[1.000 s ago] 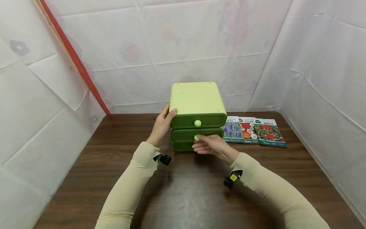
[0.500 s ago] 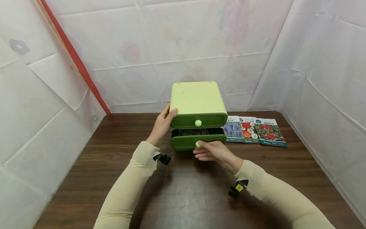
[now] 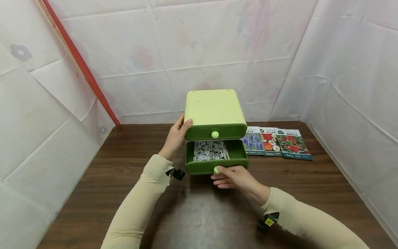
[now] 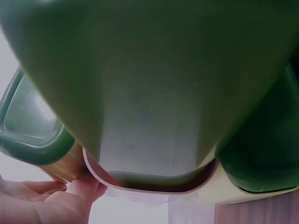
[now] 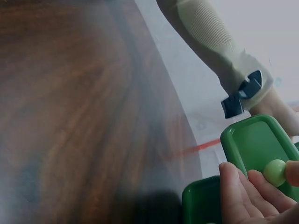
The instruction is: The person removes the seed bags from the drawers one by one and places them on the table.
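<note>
A small drawer cabinet with a pale yellow-green top and dark green drawer fronts stands on the table. Its top drawer is closed. Below that, the middle drawer sticks out toward me, with a packet printed with small white flowers lying inside. My left hand rests against the cabinet's left side, thumb at the upper front corner. Between thumb and fingers, my right hand pinches the round light-green knob of the pulled-out drawer. The head view hides the lowest drawer.
Flower-printed packets lie to the right of the cabinet: one purple, one orange and white, one red. The dark wooden table is enclosed by white sheeting behind and at both sides.
The middle drawer has slid out toward me with my right hand on its knob, uncovering the white-flower packet inside. My left hand has stayed on the cabinet's side.
</note>
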### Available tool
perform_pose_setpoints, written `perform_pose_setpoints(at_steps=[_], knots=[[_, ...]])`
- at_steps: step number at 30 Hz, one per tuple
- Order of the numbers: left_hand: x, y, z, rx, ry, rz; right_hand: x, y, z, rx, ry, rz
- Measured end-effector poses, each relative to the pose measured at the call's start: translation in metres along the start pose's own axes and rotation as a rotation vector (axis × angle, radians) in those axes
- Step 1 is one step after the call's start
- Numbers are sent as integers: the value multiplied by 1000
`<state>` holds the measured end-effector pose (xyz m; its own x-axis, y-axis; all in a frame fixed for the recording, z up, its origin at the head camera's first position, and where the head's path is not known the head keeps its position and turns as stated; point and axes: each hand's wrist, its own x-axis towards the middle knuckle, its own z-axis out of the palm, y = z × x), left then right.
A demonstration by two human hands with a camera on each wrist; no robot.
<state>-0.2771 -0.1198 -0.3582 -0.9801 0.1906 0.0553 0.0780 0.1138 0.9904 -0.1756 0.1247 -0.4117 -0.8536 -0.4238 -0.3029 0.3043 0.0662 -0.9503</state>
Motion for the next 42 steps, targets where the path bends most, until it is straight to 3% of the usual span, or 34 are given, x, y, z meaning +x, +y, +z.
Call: perform_pose_setpoints(at_steps=[15, 27, 42], knots=[[0, 0, 1, -9, 9, -10, -25, 19, 14, 37, -5, 13], [-1, 1, 1, 4, 22, 12, -29, 35, 17, 76, -7, 9], [4, 4, 0, 0, 20, 22, -31, 36, 20, 104, -8, 27]])
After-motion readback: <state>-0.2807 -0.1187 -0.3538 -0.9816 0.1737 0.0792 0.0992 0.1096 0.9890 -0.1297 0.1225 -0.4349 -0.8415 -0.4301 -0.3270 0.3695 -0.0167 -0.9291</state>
